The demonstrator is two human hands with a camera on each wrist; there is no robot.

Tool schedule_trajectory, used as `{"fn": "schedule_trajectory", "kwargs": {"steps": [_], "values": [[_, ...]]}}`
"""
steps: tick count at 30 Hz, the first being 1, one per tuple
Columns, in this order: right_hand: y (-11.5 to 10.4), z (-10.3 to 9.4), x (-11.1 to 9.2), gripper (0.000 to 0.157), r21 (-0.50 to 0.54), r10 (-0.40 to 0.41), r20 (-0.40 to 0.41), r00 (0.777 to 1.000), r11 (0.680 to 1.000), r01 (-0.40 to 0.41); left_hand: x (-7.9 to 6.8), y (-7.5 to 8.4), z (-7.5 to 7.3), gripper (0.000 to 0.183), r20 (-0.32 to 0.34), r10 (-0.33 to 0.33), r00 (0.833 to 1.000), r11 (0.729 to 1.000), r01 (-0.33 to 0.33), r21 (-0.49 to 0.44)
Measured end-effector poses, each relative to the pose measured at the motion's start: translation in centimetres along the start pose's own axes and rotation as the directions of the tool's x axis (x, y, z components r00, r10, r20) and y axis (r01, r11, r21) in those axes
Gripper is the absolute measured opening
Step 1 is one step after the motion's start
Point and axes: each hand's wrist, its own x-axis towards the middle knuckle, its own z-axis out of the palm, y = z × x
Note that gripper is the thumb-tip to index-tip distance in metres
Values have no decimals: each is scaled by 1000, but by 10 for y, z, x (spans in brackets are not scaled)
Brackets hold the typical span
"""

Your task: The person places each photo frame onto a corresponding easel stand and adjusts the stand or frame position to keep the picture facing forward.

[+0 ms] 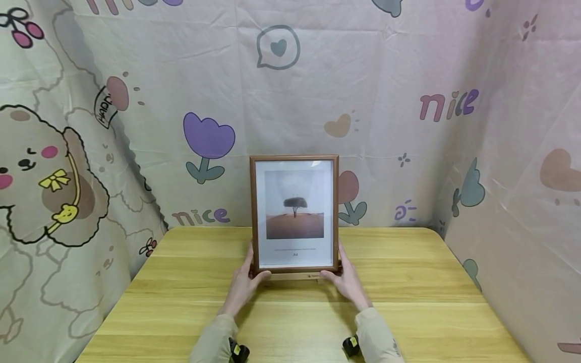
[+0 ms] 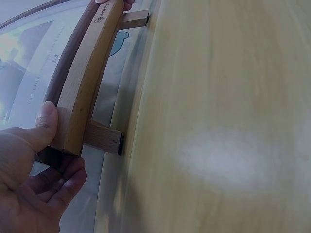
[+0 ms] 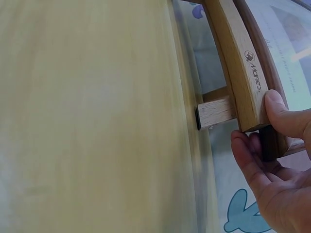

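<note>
A brown picture frame (image 1: 295, 212), with a print of a lone tree and "A4" under it, stands upright on the ledge (image 1: 290, 276) of a small wooden easel. My left hand (image 1: 243, 282) grips the lower left corner, thumb in front and fingers bent behind. At the lower right corner my right hand (image 1: 348, 283) holds on the same way. Both wrist views show the pale wooden ledge (image 2: 80, 92) with a printed logo, and short easel feet (image 3: 217, 112) tipped in black. Most of the easel is hidden behind the picture frame.
The wooden table (image 1: 181, 297) reaches back to a patterned cloth (image 1: 290, 101), which also hangs along both sides. Small black wrist cameras (image 1: 239, 351) sit by the beige sleeves (image 1: 213, 338).
</note>
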Motion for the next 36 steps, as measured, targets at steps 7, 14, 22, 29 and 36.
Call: {"fn": "schedule_trajectory", "kwargs": {"steps": [7,14,22,29,36], "values": [[1,-4,-2,107,-5,-2,-18,1000,1000,2,1,2,4,101,1,8,1000,1000,-8,17],[4,-6,-4,106,-8,6,-31,1000,1000,-6,1,3,9,99,-18,31,999,1000,-31,2],[6,-10,-4,108,-3,13,-38,999,1000,-13,2,5,12,100,-24,67,997,998,-67,16],[8,-12,-5,108,4,2,-45,999,1000,-2,5,7,14,99,-4,53,999,999,-53,4],[8,-15,-6,106,-12,-6,-64,998,1000,5,7,8,17,98,10,40,999,999,-40,-27]]}}
